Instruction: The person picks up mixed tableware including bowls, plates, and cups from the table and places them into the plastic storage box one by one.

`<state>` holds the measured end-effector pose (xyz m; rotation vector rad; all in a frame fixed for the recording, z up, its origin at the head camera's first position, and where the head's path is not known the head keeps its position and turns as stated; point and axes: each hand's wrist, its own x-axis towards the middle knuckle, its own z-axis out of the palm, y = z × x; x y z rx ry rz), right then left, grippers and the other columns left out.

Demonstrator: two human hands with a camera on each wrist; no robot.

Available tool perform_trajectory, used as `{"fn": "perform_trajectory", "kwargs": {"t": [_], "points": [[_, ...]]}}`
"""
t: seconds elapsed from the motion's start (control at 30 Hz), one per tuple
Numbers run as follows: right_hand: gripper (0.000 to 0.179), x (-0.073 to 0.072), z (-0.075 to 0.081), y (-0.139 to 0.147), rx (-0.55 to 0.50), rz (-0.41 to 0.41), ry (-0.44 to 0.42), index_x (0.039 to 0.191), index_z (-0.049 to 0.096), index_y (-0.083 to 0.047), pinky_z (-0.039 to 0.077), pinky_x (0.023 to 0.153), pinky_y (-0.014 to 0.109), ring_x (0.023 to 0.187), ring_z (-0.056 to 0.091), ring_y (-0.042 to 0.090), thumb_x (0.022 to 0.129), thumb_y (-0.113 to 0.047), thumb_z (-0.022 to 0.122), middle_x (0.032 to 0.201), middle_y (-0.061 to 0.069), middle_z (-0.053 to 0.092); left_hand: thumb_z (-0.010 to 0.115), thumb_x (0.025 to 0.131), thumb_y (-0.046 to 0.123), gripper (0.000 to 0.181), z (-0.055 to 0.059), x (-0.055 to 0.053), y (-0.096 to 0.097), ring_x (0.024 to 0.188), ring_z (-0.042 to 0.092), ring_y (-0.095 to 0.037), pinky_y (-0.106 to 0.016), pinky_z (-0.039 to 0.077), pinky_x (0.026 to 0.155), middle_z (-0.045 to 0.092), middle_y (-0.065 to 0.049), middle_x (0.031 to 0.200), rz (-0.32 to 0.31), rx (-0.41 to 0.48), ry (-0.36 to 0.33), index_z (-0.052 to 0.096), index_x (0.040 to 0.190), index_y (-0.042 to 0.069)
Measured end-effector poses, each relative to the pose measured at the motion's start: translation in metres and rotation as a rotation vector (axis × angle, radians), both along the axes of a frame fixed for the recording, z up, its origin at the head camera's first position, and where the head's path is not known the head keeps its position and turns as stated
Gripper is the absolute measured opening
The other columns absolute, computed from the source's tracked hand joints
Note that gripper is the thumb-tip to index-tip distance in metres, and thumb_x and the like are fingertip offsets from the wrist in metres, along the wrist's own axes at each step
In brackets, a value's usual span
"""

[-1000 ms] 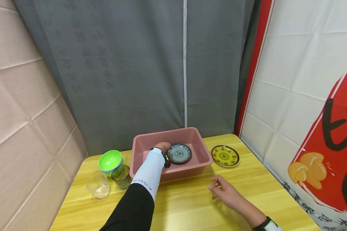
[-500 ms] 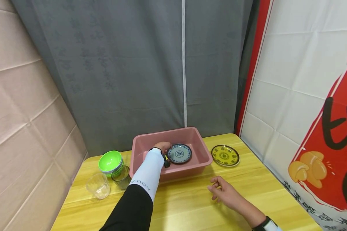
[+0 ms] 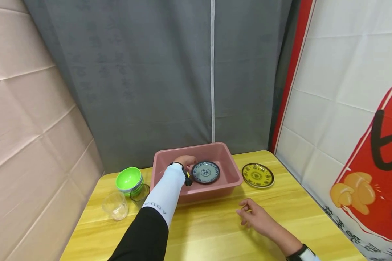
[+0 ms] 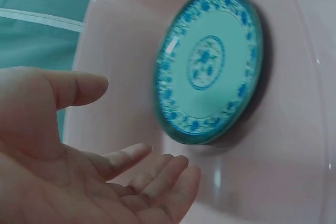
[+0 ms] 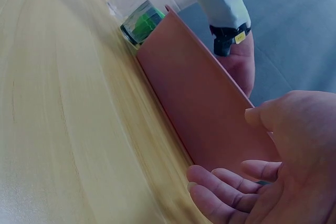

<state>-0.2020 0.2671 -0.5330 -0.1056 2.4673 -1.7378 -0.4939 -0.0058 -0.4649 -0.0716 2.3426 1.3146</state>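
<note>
A plate with a blue floral rim lies inside the pink basin. My left hand reaches into the basin at the plate's left. In the left wrist view that hand has its thumb and fingers spread apart, with a gap between them and the plate. Nothing is in its grasp. My right hand hovers over the table in front of the basin's right end, fingers loosely bent and holding nothing. The right wrist view shows this hand close to the basin's outer wall.
A yellow patterned plate lies right of the basin. On the left stand a stack of bowls with a green one on top, a dark glass and a clear glass. A grey curtain hangs behind the wooden table.
My left hand has drawn slightly away from the blue-rimmed plate, leaving its edge. The plate stays in the basin. My right hand holds its place while the head view shifts slightly.
</note>
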Motion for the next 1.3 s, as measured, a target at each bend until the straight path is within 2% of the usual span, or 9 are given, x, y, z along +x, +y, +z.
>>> {"fn": "perform_trajectory", "kwargs": {"t": [0.13,0.23,0.33,0.43,0.6,0.73,0.83,1.07,1.3], "points": [[0.051,-0.003,0.0,-0.001,0.007,0.011,-0.002,0.141,0.051,0.009,0.064,0.071,0.048,0.087,0.073,0.033,0.113,-0.031,0.067,0.111,0.018,0.063,0.076,0.1,0.039,0.066,0.012,0.003,-0.006,0.137,0.06,-0.049,-0.062,0.052,0.111,0.056,-0.022,0.158,-0.011,0.029,-0.014,0.061,0.152,0.001],[0.05,-0.005,-0.001,-0.003,0.013,0.012,0.003,0.141,0.051,0.008,0.064,0.071,0.047,0.087,0.072,0.031,0.113,-0.03,0.067,0.111,0.017,0.063,0.076,0.099,0.044,0.069,0.019,0.013,-0.011,0.135,0.059,-0.047,-0.062,0.052,0.111,0.058,-0.021,0.156,-0.054,0.045,0.013,0.061,0.152,0.003],[0.049,-0.007,0.001,-0.005,0.024,0.013,0.003,0.14,0.053,0.007,0.064,0.071,0.047,0.087,0.071,0.029,0.112,-0.03,0.067,0.111,0.016,0.063,0.07,0.103,0.047,0.066,0.029,0.035,-0.02,0.135,0.059,-0.046,-0.061,0.052,0.112,0.06,-0.02,0.155,-0.141,0.038,0.1,0.063,0.151,0.003],[0.048,-0.011,0.003,-0.006,0.034,0.022,0.005,0.14,0.053,0.007,0.064,0.073,0.048,0.088,0.071,0.028,0.112,-0.03,0.068,0.111,0.015,0.063,0.065,0.107,0.047,0.061,0.034,0.052,-0.032,0.133,0.062,-0.043,-0.061,0.052,0.113,0.062,-0.018,0.153,-0.18,0.01,0.193,0.066,0.149,0.003],[0.047,-0.015,0.006,-0.009,0.054,0.028,0.004,0.139,0.054,0.008,0.064,0.076,0.049,0.089,0.071,0.028,0.112,-0.027,0.068,0.11,0.013,0.063,0.065,0.111,0.035,0.04,0.031,0.08,-0.054,0.122,0.065,-0.035,-0.056,0.053,0.112,0.069,-0.014,0.132,-0.13,0.076,0.312,0.071,0.13,0.0],[0.046,-0.017,0.007,-0.011,0.064,0.03,0.004,0.138,0.055,0.007,0.064,0.076,0.047,0.09,0.071,0.028,0.112,-0.028,0.068,0.11,0.013,0.064,0.065,0.111,0.026,0.024,0.026,0.109,-0.073,0.112,0.07,-0.029,-0.047,0.059,0.104,0.073,-0.01,0.117,-0.064,0.216,0.397,0.074,0.12,0.005],[0.046,-0.018,0.009,-0.012,0.069,0.024,0.002,0.138,0.055,0.007,0.064,0.077,0.047,0.09,0.071,0.027,0.111,-0.029,0.069,0.11,0.012,0.064,0.065,0.109,0.018,0.02,0.02,0.133,-0.085,0.104,0.074,-0.027,-0.043,0.062,0.096,0.076,-0.014,0.112,-0.035,0.296,0.429,0.074,0.115,0.002],[0.05,-0.024,0.01,-0.011,0.102,0.005,-0.013,0.139,0.056,0.006,0.063,0.078,0.042,0.091,0.071,0.025,0.111,-0.033,0.07,0.113,0.012,0.065,0.064,0.109,0.009,0.019,-0.011,0.19,-0.111,0.1,0.076,-0.03,-0.048,0.064,0.094,0.074,-0.02,0.107,-0.063,0.38,0.41,0.069,0.113,-0.009],[0.048,-0.026,0.008,-0.011,0.112,-0.03,-0.026,0.136,0.058,0.005,0.061,0.075,0.037,0.09,0.071,0.026,0.11,-0.033,0.072,0.112,0.011,0.065,0.063,0.112,0.016,0.021,-0.046,0.216,-0.127,0.104,0.075,-0.031,-0.048,0.063,0.092,0.074,-0.01,0.106,-0.084,0.358,0.344,0.07,0.114,-0.004]]}}
